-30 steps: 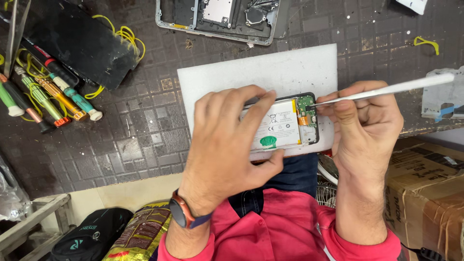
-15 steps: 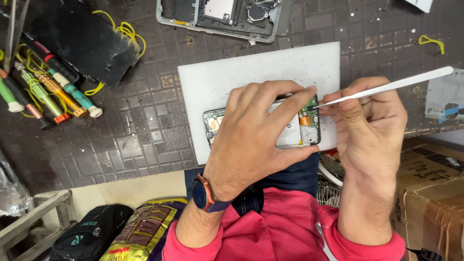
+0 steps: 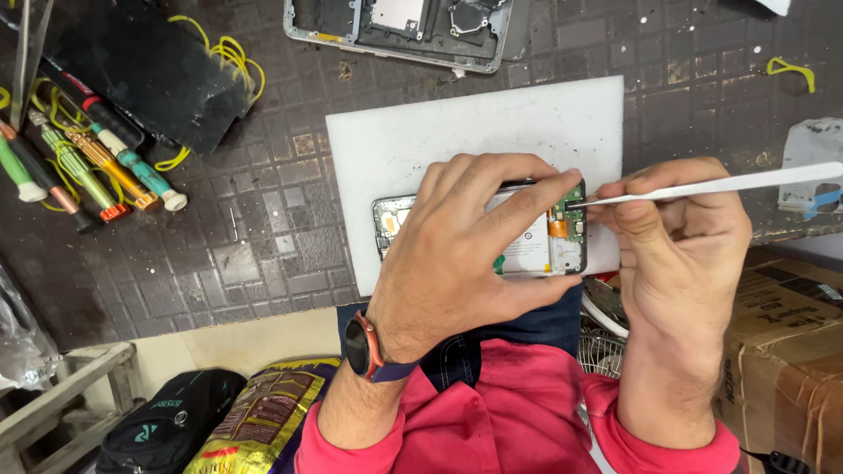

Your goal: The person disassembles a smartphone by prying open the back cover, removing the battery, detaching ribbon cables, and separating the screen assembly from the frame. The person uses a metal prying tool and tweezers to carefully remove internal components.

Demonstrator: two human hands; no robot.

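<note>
An opened phone (image 3: 536,247) lies back-up on a white mat (image 3: 492,132), with its white battery and a green circuit board (image 3: 571,215) showing. My left hand (image 3: 465,246) lies over the phone and grips it, fingertips at its far edge near the board. My right hand (image 3: 676,254) pinches a long white pry tool (image 3: 702,187), whose tip touches the green board at the phone's right end. Much of the phone is hidden under my left hand.
A dismantled grey phone frame (image 3: 399,26) lies beyond the mat. Several screwdrivers (image 3: 88,162) and a black block (image 3: 140,61) with yellow wire sit at the left. A cardboard box (image 3: 790,342) stands at the right; bags (image 3: 167,430) lie on the floor.
My left hand has slid from the phone's left part over its middle, fingers now reaching the far edge. The tool's tip has come onto the green board.
</note>
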